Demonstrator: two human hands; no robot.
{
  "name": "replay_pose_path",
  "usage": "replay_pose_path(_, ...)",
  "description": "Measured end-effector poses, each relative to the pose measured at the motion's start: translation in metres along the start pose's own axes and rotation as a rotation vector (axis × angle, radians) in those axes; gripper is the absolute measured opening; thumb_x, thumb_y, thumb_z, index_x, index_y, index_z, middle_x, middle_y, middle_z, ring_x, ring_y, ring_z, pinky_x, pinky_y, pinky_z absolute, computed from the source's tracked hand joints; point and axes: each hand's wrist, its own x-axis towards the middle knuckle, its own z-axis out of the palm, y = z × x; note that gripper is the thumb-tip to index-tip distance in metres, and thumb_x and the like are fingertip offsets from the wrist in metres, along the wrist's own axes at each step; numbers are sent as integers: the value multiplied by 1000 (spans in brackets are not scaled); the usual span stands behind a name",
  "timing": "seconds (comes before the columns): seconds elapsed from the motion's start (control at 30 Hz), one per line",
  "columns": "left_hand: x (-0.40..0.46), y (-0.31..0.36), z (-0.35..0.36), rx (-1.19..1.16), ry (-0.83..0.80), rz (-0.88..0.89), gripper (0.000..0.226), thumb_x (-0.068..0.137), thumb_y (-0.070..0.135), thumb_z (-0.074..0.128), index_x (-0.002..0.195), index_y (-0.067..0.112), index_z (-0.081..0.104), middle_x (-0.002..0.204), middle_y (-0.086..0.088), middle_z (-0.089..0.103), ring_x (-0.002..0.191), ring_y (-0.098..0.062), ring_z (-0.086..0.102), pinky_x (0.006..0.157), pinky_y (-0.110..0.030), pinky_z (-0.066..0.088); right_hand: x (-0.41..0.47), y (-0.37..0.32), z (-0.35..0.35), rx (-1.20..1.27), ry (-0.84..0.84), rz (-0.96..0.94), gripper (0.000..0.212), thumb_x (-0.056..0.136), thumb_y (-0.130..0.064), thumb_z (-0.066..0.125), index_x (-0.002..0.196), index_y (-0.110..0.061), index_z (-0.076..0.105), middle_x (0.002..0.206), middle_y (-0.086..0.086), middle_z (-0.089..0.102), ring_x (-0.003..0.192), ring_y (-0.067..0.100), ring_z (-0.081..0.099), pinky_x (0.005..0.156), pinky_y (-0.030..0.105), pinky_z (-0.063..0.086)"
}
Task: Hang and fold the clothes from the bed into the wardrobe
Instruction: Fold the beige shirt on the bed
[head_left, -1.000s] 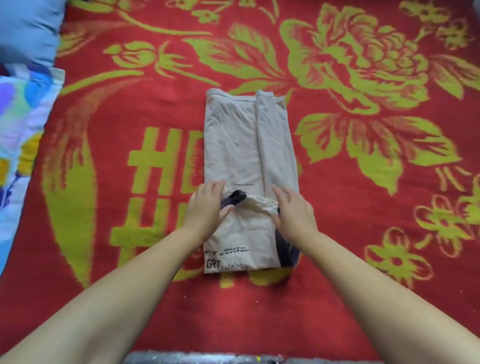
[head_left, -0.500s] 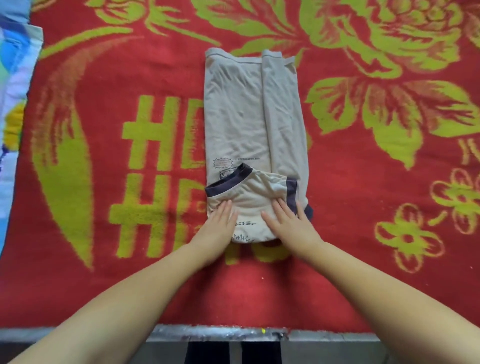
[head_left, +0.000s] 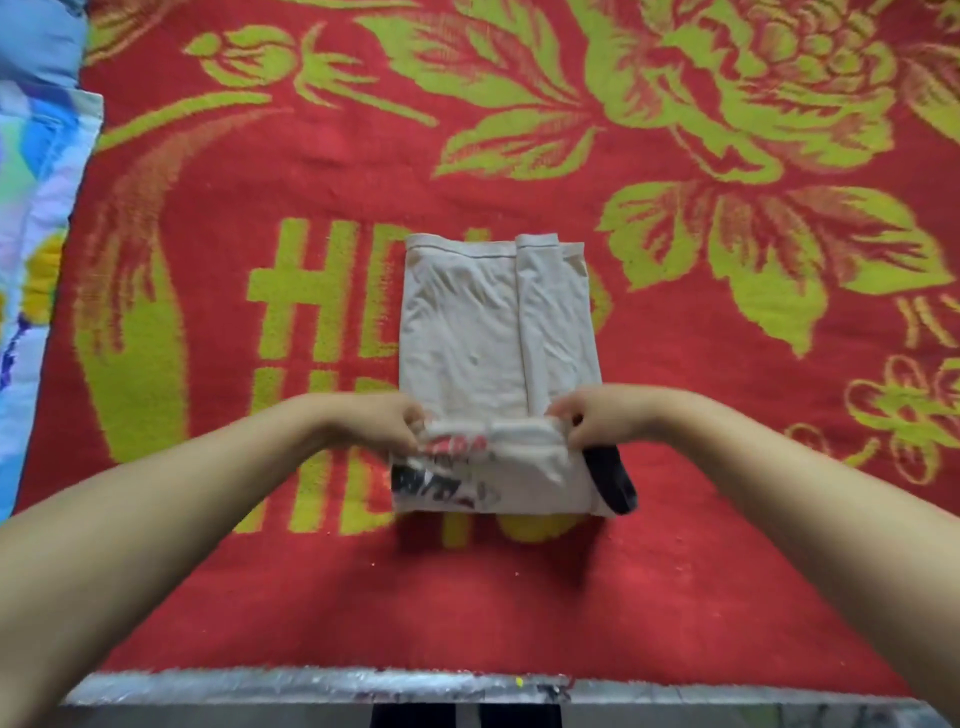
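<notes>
At the bed's left edge lies a patterned blue cloth (head_left: 36, 249), cut off by the frame, so I cannot tell what it is. The red blanket (head_left: 519, 587) with green flowers covers the rest of the bed. Near the middle of it, toward the near edge, sits the shirt (head_left: 493, 332), beige, already folded into a narrow strip running away from the person. The left hand (head_left: 384, 423) pinches the left end of the turned-up near part, fingers curled into the cloth. The right hand (head_left: 592, 423) does the same at the right end, thumb and fingers clamped on the fold. A dark cuff (head_left: 615, 480) sticks out at the near right corner of the bundle. The shirt looks light, soft and limp, likely to sag and slide open unless held at both ends of the fold line, as it is here. The print on the raised flap is blurred and unreadable; the fingertips are buried in the fabric. No wardrobe is in view.
</notes>
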Motion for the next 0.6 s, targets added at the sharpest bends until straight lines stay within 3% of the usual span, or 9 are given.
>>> replay_pose_path(0.1, 29, -4, -26, -2, 504, 42, 12, 86, 3, 57, 89, 13, 61, 78, -1, 49, 73, -20, 50, 61, -27, 37, 37, 15, -19, 63, 437, 101, 37, 88, -6, 52, 123, -16, 58, 118, 6, 62, 111, 26, 57, 80, 26, 42)
replay_pose_path(0.17, 42, -7, -14, 223, 814, -7, 39, 90, 17, 57, 128, 10, 52, 108, -8, 56, 100, -28, 54, 85, -36, 42, 51, 17, -9, 0, 666, 144, 51, 89, -6, 48, 139, -14, 44, 136, 13, 49, 125, 33, 47, 96, 38, 42)
replay_pose_path(0.23, 47, -11, 18, 493, 944, 129, 56, 89, 32, 50, 137, 7, 39, 128, -17, 51, 116, -35, 51, 99, -46, 38, 51, 8, 18, -196, 670, 86, 62, 88, -13, 52, 147, -16, 32, 149, 13, 33, 137, 33, 31, 107, 51, 33)
replay_pose_path(0.3, 48, -22, 61, 809, 853, 259, 79, 77, 50, 44, 142, 8, 33, 144, -20, 42, 133, -36, 42, 104, -53, 35, 47, 3, 61, -450, 526, -40, 83, 80, -27, 63, 152, -21, 21, 158, 13, 18, 146, 34, 15, 110, 66, 18)
replay_pose_path(0.37, 45, -37, 88, 978, 666, 206, 98, 69, 55, 54, 149, 11, 21, 155, -20, 24, 143, -32, 23, 108, -58, 29, 40, 11, 97, -644, 410, -71, 111, 52, -42, 78, 148, -24, 27, 154, 17, 30, 140, 41, 30, 96, 76, 25)
replay_pose_path(0.43, 43, -49, 95, 958, 601, 53, 104, 73, 40, 64, 153, 13, 2, 158, -19, 1, 146, -30, 2, 115, -56, 16, 40, 32, 110, -721, 374, -25, 120, 32, -38, 84, 141, -25, 36, 145, 17, 45, 130, 39, 46, 85, 76, 35)
replay_pose_path(0.5, 47, -52, 90, 977, 697, 38, 77, 79, 18, 52, 149, 7, 22, 154, -24, 17, 144, -33, 21, 112, -52, 26, 42, 47, 105, -768, 436, -8, 95, 51, -24, 78, 138, -22, 39, 141, 17, 50, 127, 35, 51, 85, 73, 38)
replay_pose_path(0.57, 47, -43, 83, 1016, 693, 65, 62, 77, 5, 33, 137, 1, 49, 142, -29, 40, 131, -38, 44, 105, -49, 38, 44, 47, 97, -785, 515, -22, 60, 72, -10, 46, 132, -15, 50, 134, 21, 55, 121, 38, 56, 86, 68, 43)
replay_pose_path(0.6, 44, -37, 79, 1035, 634, 45, 60, 81, 2, 30, 140, -2, 42, 145, -32, 34, 134, -41, 38, 110, -47, 32, 44, 39, 92, -788, 516, -1, 59, 74, -7, 31, 128, -11, 56, 132, 24, 55, 121, 40, 55, 89, 66, 43)
